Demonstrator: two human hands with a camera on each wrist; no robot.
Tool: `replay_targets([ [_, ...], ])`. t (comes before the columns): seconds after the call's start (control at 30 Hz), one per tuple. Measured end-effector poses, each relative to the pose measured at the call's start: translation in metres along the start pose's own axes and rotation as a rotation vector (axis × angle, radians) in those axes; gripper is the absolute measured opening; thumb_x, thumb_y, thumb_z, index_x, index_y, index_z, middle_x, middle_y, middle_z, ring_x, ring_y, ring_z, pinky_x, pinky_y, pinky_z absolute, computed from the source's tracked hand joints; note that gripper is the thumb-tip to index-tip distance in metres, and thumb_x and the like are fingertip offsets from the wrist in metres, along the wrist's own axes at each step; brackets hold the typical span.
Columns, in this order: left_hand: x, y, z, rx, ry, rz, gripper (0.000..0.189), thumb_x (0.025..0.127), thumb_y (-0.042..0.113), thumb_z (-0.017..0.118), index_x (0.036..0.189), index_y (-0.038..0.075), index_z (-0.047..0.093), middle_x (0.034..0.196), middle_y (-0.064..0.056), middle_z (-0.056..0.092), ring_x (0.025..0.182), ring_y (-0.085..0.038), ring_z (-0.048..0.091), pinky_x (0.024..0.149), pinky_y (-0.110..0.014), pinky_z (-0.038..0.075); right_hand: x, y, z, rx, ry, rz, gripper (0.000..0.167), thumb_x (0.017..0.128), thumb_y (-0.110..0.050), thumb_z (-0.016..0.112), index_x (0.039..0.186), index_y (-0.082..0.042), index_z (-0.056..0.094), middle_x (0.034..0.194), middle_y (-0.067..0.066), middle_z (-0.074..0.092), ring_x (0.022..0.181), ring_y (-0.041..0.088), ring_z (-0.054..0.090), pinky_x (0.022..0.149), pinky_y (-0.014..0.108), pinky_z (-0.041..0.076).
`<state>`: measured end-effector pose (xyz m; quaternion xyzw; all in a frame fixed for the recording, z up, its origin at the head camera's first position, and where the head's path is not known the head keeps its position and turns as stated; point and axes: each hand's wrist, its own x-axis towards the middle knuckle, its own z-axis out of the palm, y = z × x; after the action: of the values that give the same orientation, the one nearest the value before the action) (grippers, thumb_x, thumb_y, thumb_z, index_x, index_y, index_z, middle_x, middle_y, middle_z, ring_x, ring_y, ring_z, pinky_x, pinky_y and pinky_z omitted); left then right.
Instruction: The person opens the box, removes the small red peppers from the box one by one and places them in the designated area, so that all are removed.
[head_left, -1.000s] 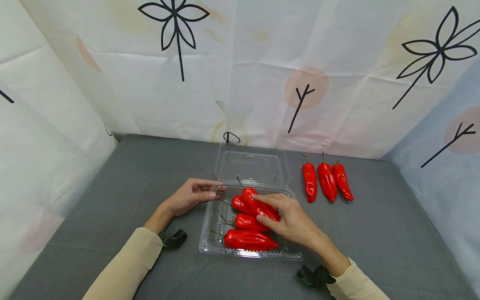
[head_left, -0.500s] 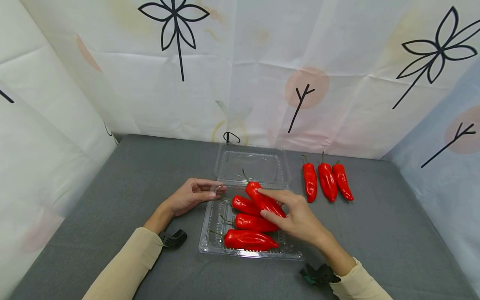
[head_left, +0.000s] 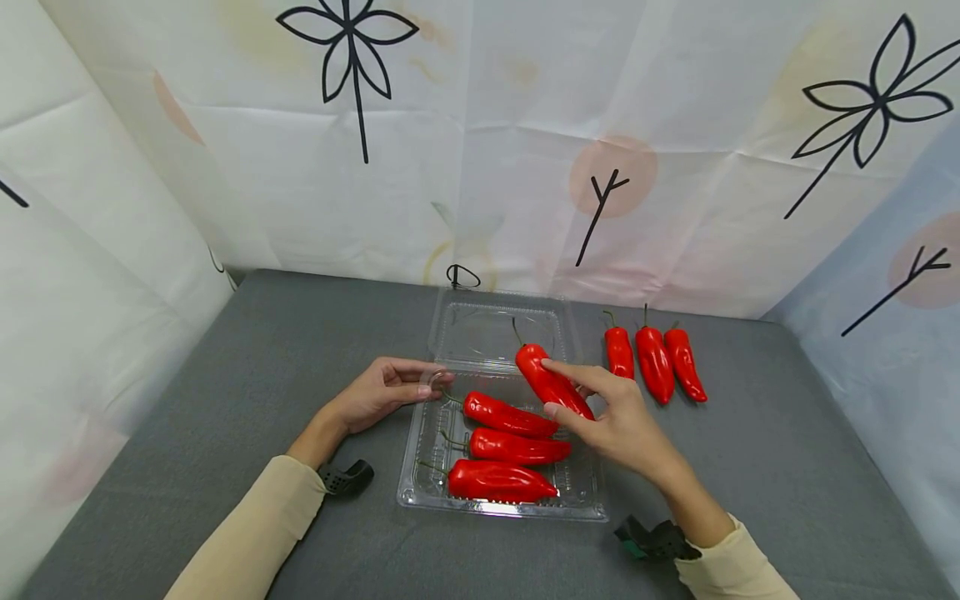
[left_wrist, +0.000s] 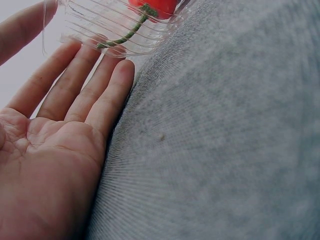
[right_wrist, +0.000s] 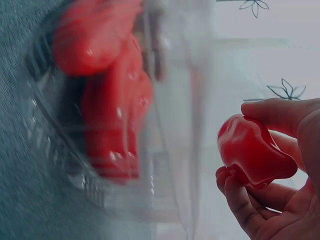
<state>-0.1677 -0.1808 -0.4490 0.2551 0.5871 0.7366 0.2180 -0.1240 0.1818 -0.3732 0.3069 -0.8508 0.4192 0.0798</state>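
Observation:
My right hand [head_left: 626, 417] holds a red pepper [head_left: 553, 379] by its body between thumb and fingers, stem pointing up and back, over the right side of a clear plastic clamshell box [head_left: 498, 510]. In the right wrist view the pepper [right_wrist: 252, 152] sits end-on between the fingertips. Inside the box lie three red peppers in parallel, the back one [head_left: 506, 415], the middle one [head_left: 517, 446] and the front one [head_left: 498, 481], stems to the left. My left hand [head_left: 386, 390] is at the box's back left corner, its nearly straight fingers [left_wrist: 75, 90] touching the plastic.
The box's clear lid [head_left: 502, 333] lies folded back behind it. Three more red peppers [head_left: 654, 362] lie in a row at the back right of the grey table [head_left: 322, 333]. A patterned cloth [head_left: 517, 117] hangs behind the table.
My right hand has lifted the pepper from over the back pepper in the box and carried it right and back, uncovering the ones below. The left hand has stayed put.

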Motion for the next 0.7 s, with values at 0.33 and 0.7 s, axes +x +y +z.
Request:
replay_targets([
  [0.33,0.0,0.0,0.0,0.01,0.003,0.0,0.045,0.098,0.003,0.064,0.138,-0.013,0.052,0.135,-0.026,0.061,0.126,-0.026,0.061,0.107,-0.039,0.049,-0.003,0.01,-0.024,0.0,0.065,0.101,0.055,0.087,-0.009,0.081,0.139,-0.016,0.064,0.115,0.004,0.071,0.09,0.02,0.06,0.066,0.029,0.059],
  [0.7,0.0,-0.002,-0.002,0.012,-0.002,0.0,0.043,0.099,0.002,0.063,0.138,-0.013,0.053,0.136,-0.026,0.06,0.127,-0.027,0.06,0.107,-0.04,0.049,-0.004,0.024,-0.043,-0.025,0.127,0.189,0.054,0.088,-0.007,0.078,0.139,-0.014,0.063,0.113,0.011,0.068,0.085,0.025,0.062,0.06,0.026,0.059],
])
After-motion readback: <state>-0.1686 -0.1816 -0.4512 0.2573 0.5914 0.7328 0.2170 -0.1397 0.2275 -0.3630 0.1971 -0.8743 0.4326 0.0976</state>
